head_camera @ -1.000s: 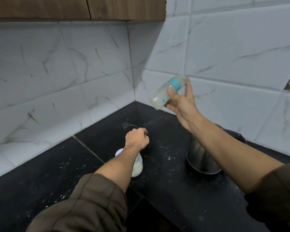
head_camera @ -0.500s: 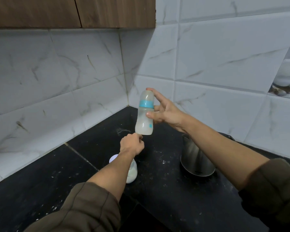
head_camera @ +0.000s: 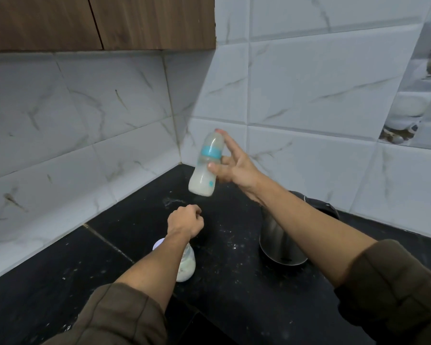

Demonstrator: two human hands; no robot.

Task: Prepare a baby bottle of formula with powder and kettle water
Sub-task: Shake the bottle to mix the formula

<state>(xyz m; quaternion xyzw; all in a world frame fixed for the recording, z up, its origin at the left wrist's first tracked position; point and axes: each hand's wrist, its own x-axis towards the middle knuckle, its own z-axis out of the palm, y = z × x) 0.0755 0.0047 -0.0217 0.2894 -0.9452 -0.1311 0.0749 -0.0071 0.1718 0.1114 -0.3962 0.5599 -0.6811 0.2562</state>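
1. The baby bottle [head_camera: 205, 165] is in the air above the back corner of the black worktop [head_camera: 234, 282], where the two tiled walls meet. It stands nearly upright, its top leaning slightly to the right, with a clear cap on top and a teal collar ring below the cap.
2. Milky white liquid fills the lower part of the baby bottle, and the inside wall above looks clouded white.
3. The right hand [head_camera: 234, 168] grips the baby bottle from its right side: the thumb presses across the body just below the collar, one finger reaches up along the cap, and the other fingers spread away behind.
4. The left hand [head_camera: 184, 221] is curled into a loose fist above the worktop, below the baby bottle and apart from it. I cannot tell whether anything is pinched inside it.
5. A small clear jar [head_camera: 186, 266] stands on the worktop under the left forearm, partly hidden by it. It holds white powder in its lower part, and a pale round lid [head_camera: 158, 245] shows at its upper left.
6. A steel kettle [head_camera: 281, 245] stands toward the right back edge of the worktop, half covered by the right forearm; its contents are not visible.
7. White specks of powder are scattered on the worktop between the jar and the kettle.
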